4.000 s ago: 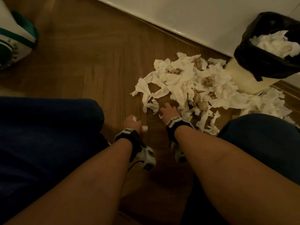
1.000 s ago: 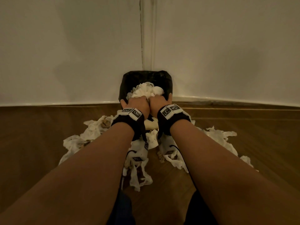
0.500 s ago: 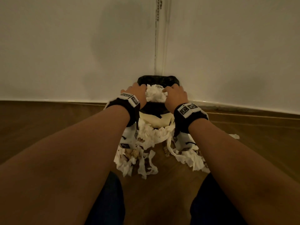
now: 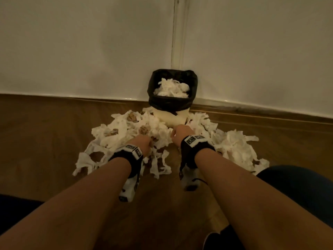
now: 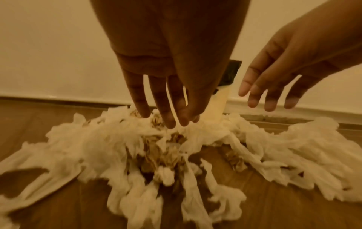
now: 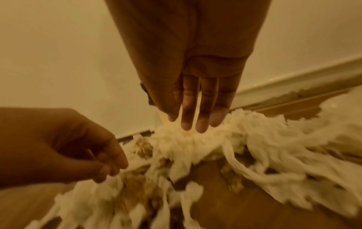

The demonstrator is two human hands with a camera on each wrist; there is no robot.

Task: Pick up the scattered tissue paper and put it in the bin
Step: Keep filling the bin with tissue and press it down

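- White tissue paper [image 4: 124,134] is spread over the wooden floor [image 4: 45,134] in front of the bin [image 4: 172,103], which is already heaped with tissue inside its black liner [image 4: 192,82].
- Both grips are seen spread and empty: the left hand [image 5: 168,65] reaches down with its fingertips [image 5: 170,124] at the pile, and the right hand [image 6: 195,86] is just above it.
- Torn strands could be left trailing if only a thin layer is gathered.
- Overflow is judged likely, since the bin looks nearly full.
- The light bin could be knocked over by a hard push.
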